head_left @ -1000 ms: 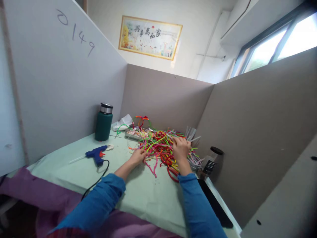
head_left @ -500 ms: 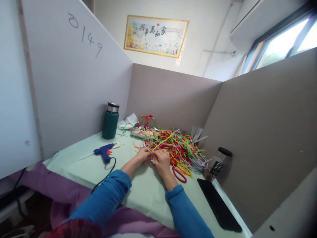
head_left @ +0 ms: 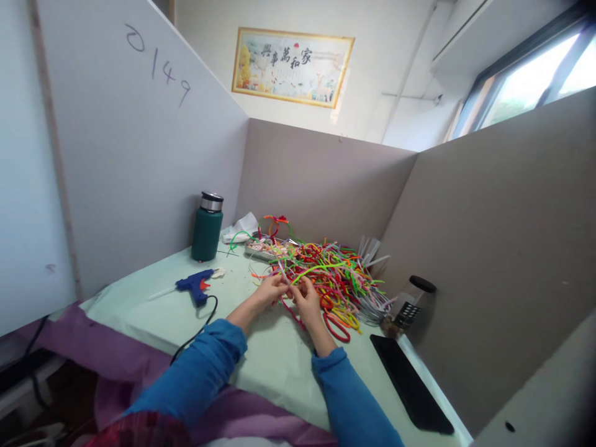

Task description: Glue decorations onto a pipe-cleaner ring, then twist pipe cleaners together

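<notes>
1. The left hand (head_left: 270, 292) has its fingertips pinched on a pale lilac pipe cleaner (head_left: 282, 270), which points up and away over the table (head_left: 274, 372).
2. The right hand (head_left: 308, 304) sits just beside it, fingers closed on a yellow-green pipe cleaner (head_left: 321, 268) that reaches out over the pile; the two stems seem to meet at the fingertips, though the fingers partly hide the spot.
3. Beyond the hands spreads a tangled pile of pipe cleaners (head_left: 347, 282) in red, pink, green, yellow and grey.
4. The shallow metal tray (head_left: 259, 255), left of the pile and partly overlapped by it, holds small pale and pinkish pieces, too small to identify.
5. Right of the pile stands a clear jar (head_left: 401, 301) with a black lid (head_left: 423, 284) on, a black-and-white patterned label and something brown low inside.
6. At the left, the dark green flask (head_left: 207, 233) stands upright with its top on; its contents are hidden.
7. A blue glue gun (head_left: 190, 285) lies nearer, with a translucent glue stick (head_left: 161, 293) protruding from its back.
</notes>
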A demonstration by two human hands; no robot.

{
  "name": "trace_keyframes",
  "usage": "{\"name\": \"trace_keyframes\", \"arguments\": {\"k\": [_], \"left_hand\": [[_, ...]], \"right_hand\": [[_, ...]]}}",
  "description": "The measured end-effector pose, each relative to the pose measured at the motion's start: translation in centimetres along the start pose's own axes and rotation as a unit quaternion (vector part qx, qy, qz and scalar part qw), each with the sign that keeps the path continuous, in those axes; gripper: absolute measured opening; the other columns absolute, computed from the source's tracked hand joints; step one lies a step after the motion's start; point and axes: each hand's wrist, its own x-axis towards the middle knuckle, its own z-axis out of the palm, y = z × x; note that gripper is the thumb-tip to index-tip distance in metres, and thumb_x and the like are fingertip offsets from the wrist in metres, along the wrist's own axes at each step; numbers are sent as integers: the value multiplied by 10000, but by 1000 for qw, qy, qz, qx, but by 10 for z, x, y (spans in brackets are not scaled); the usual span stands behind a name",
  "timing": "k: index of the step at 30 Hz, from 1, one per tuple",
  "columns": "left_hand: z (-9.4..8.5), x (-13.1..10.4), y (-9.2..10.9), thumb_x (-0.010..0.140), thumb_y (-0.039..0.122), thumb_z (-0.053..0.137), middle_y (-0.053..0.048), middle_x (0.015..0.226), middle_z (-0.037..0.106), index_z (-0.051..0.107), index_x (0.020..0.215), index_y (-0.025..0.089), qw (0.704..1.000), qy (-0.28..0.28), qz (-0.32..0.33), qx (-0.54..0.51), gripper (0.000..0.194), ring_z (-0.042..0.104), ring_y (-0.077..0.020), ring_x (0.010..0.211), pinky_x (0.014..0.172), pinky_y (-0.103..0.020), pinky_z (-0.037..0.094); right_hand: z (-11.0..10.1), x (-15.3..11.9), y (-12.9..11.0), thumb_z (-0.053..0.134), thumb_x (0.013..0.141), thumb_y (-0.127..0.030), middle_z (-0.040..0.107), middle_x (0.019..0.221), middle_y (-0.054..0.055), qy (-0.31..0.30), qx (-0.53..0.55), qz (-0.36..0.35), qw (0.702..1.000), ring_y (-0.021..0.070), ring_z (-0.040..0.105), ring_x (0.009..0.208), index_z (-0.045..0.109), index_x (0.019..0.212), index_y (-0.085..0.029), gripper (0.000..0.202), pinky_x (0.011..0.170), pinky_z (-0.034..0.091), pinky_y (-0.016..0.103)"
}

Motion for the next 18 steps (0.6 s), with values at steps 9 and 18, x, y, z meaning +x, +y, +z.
{"name": "trace_keyframes", "arguments": {"k": [9,18], "left_hand": [[-2,3,-4,695,325,647,-32,648,651,567,795,127,999,25,-16,-20,236,368,-41,332,336,-184,287],[-24,7,8,748,111,478,-81,722,666,562,890,102,916,135,-131,-353,165,618,-137,567,525,-240,497]], "right_hand": [[-7,2,-8,600,765,-384,560,622,-18,6,22,15,1000,120,458,544,607,720,-185,205,533,379,240],[-10,1,-7,585,786,-357,624,719,25,-56,-96,-85,990,150,528,628,653,768,-187,184,602,412,264]]}}
